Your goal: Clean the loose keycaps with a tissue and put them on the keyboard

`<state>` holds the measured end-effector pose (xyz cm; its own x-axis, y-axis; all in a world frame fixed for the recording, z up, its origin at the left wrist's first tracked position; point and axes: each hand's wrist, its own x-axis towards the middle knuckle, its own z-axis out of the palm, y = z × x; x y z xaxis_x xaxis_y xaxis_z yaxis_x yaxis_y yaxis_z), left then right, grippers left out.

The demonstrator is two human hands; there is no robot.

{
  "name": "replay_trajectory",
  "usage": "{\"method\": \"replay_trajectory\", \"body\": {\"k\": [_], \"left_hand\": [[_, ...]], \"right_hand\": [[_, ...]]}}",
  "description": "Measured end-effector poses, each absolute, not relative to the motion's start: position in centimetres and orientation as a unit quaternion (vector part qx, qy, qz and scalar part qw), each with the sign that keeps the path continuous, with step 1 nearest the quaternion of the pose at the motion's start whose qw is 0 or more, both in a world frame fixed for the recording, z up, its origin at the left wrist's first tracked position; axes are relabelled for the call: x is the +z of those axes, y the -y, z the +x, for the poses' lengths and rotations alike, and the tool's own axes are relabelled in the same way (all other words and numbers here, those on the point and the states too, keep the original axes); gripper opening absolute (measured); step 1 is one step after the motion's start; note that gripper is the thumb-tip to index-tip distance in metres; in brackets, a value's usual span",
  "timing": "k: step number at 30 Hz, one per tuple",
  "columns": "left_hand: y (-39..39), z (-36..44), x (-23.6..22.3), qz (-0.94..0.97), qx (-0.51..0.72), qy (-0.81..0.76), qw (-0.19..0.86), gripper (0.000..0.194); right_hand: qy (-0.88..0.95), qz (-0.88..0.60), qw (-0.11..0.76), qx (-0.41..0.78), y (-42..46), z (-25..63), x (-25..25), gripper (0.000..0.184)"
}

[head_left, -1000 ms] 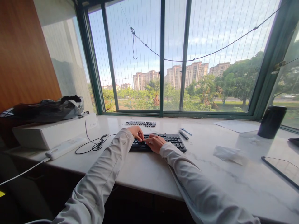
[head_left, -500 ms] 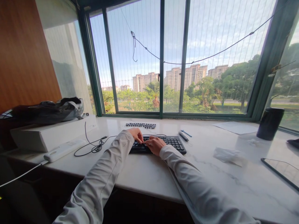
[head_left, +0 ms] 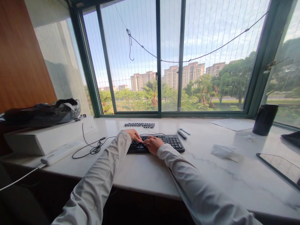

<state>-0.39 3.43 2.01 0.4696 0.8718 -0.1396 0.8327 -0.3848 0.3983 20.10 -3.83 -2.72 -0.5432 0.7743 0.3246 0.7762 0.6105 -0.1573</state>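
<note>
A black keyboard [head_left: 176, 143] lies on the white marble-look tabletop, its middle and left partly covered by my hands. My left hand [head_left: 133, 135] is over its left half, fingers bent and pinched together close to the keys. From the right, my right hand [head_left: 153, 144] meets it, with thumb and fingertips closed at the same spot. Whatever is between the fingertips is too small to make out. Behind the keyboard, loose black keycaps [head_left: 139, 125] lie in rows. Part of the keyboard's upper middle, beside my fingers, looks bare of caps.
Right of the keyboard lie a dark small tool [head_left: 182, 134] and a blue stick [head_left: 184, 131]. Farther right are a crumpled plastic bag [head_left: 225, 152], a tablet [head_left: 280, 168] and a black cylinder [head_left: 265, 119]. A coiled cable [head_left: 95, 150], power strip [head_left: 62, 153] and white box [head_left: 28, 140] stand left.
The view has turned slightly, so everything sits a little farther left. Both hands stay at the same part of the keyboard, with only small finger movement.
</note>
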Motion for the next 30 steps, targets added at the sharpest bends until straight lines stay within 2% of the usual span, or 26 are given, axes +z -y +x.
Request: {"method": "replay_trajectory", "body": {"k": [3,8,30], "left_hand": [[-3.4,-0.3,2.0,0.799,0.017,-0.537,0.270,0.060],[-3.6,-0.2,1.7,0.777,0.020,-0.553,0.301,0.056],[-4.2,0.9,2.0,0.727,-0.015,-0.610,0.317,0.042]], "right_hand": [[0.881,-0.435,0.184,-0.008,3.9,20.1,-2.7,0.037],[0.881,-0.437,0.180,-0.010,4.1,20.1,-2.5,0.037],[0.892,-0.424,0.155,-0.016,4.1,19.5,-2.1,0.037]]}}
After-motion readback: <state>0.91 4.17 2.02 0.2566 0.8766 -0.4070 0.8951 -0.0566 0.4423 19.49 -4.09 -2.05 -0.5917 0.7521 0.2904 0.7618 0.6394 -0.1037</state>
